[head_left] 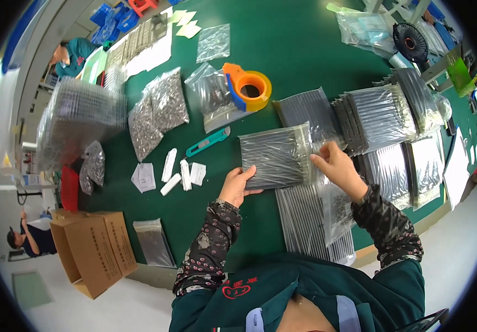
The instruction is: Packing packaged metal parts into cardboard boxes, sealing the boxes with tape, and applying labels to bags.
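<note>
1. Bag (276,156): frame centre, long axis left-right between your hands.
2. Your left hand (237,186) clamps its lower-left corner.
3. Your right hand (339,169), half-curled, is at its right edge; pinching or not, I cannot tell.

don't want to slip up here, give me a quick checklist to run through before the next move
1. Left hand has hold of the clear bag of dark strips: ok, thumb on top at its near left corner.
2. Right hand grips the bag's right end: cannot tell; its fingers are there, but a firm pinch is not clear.
3. Bag's right end sealed: cannot tell.
4. Teal cutter away from both hands: ok, it lies on the green table apart from them.
5. Tape dispenser apart from the bag: ok.
6. Bare table just beyond the bag: not ok, another packed bag lies there.
</note>
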The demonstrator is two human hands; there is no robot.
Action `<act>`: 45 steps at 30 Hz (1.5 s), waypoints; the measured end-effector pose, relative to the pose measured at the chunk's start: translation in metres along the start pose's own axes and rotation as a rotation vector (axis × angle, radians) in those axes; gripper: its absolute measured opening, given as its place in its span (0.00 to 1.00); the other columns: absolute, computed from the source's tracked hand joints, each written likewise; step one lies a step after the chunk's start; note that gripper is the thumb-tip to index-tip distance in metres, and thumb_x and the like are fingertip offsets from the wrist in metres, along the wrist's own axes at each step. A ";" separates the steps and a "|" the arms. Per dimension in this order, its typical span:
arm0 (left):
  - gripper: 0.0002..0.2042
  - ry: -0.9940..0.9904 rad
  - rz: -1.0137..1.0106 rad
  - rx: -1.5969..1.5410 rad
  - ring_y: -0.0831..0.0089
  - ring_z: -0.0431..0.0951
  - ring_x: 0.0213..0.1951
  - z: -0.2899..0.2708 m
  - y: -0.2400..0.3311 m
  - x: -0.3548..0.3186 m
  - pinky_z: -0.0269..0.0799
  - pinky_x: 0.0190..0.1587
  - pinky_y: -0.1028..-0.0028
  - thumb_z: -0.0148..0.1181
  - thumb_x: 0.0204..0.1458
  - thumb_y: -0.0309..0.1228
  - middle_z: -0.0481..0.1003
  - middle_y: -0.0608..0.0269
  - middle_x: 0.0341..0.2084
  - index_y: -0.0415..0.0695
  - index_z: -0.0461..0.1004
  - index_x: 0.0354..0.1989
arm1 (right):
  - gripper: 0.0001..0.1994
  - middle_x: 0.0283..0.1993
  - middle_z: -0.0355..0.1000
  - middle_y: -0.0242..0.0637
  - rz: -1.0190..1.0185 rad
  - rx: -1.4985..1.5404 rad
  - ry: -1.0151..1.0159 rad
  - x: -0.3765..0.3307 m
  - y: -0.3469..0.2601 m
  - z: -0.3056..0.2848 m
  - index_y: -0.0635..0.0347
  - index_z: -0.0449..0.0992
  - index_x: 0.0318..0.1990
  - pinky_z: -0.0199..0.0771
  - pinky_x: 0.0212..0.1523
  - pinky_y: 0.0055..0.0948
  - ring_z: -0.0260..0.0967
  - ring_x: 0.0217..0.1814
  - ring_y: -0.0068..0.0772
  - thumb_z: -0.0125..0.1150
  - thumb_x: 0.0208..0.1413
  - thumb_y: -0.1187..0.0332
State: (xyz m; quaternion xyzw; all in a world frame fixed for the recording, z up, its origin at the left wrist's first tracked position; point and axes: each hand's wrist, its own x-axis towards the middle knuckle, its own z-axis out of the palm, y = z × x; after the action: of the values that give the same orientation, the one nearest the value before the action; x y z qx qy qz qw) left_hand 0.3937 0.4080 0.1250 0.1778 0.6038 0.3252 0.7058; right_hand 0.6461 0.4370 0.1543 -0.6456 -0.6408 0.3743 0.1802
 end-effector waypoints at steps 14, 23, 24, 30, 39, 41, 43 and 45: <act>0.16 -0.106 -0.057 -0.655 0.69 0.73 0.38 -0.006 -0.133 -0.105 0.74 0.40 0.66 0.52 0.52 0.33 0.69 0.58 0.39 0.34 0.62 0.45 | 0.26 0.32 0.72 0.48 -0.314 -0.781 -0.331 0.006 -0.071 0.086 0.66 0.74 0.28 0.69 0.39 0.39 0.69 0.37 0.47 0.59 0.37 0.46; 0.15 0.171 -0.041 -0.885 0.68 0.72 0.41 -0.076 -0.199 -0.180 0.71 0.44 0.67 0.48 0.55 0.32 0.69 0.56 0.41 0.34 0.62 0.45 | 0.20 0.34 0.69 0.42 -0.713 -0.638 -0.394 -0.056 -0.140 0.225 0.63 0.72 0.29 0.67 0.42 0.34 0.64 0.43 0.42 0.64 0.35 0.55; 0.16 0.166 -0.012 -0.939 0.65 0.72 0.43 -0.080 -0.204 -0.179 0.70 0.46 0.66 0.48 0.55 0.32 0.69 0.54 0.42 0.33 0.61 0.46 | 0.20 0.34 0.69 0.42 -0.721 -0.640 -0.404 -0.059 -0.150 0.241 0.63 0.72 0.29 0.67 0.42 0.34 0.64 0.43 0.42 0.64 0.35 0.55; 0.18 0.157 -0.085 -0.447 0.57 0.75 0.38 -0.148 -0.193 -0.201 0.73 0.37 0.64 0.52 0.51 0.39 0.69 0.50 0.43 0.34 0.66 0.41 | 0.18 0.38 0.63 0.39 -1.018 -0.355 -0.292 -0.070 -0.188 0.292 0.60 0.69 0.36 0.62 0.40 0.38 0.61 0.42 0.42 0.63 0.36 0.64; 0.21 0.967 0.557 1.180 0.53 0.49 0.60 -0.218 -0.175 -0.214 0.45 0.56 0.45 0.51 0.48 0.38 0.56 0.59 0.57 0.52 0.63 0.53 | 0.15 0.14 0.66 0.37 0.086 -0.081 -0.683 -0.127 -0.145 0.252 0.64 0.63 0.29 0.67 0.15 0.26 0.67 0.12 0.31 0.58 0.49 0.61; 0.23 0.901 0.594 1.198 0.53 0.46 0.61 -0.235 -0.177 -0.193 0.40 0.56 0.43 0.52 0.48 0.38 0.52 0.58 0.59 0.53 0.61 0.55 | 0.16 0.15 0.67 0.38 0.117 -0.048 -0.716 -0.125 -0.148 0.259 0.65 0.63 0.27 0.68 0.14 0.26 0.67 0.13 0.30 0.57 0.49 0.60; 0.24 0.822 0.630 1.225 0.53 0.43 0.62 -0.246 -0.178 -0.183 0.35 0.56 0.41 0.52 0.47 0.38 0.49 0.57 0.60 0.54 0.59 0.56 | 0.19 0.16 0.68 0.40 0.180 0.024 -0.798 -0.123 -0.146 0.267 0.67 0.62 0.24 0.70 0.13 0.24 0.68 0.14 0.28 0.55 0.51 0.58; 0.24 0.830 0.592 1.330 0.55 0.45 0.62 -0.251 -0.174 -0.185 0.38 0.56 0.41 0.52 0.47 0.39 0.50 0.59 0.60 0.56 0.59 0.56 | 0.19 0.15 0.68 0.40 0.189 0.077 -0.779 -0.124 -0.139 0.276 0.67 0.63 0.24 0.70 0.14 0.24 0.69 0.14 0.28 0.55 0.50 0.57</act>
State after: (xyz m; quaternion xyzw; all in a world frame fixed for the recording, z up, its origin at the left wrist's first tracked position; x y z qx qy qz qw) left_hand 0.1825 0.1221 0.0970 0.5741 0.8089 0.1120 0.0598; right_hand 0.3653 0.2657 0.1044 -0.5042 -0.5844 0.6298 -0.0872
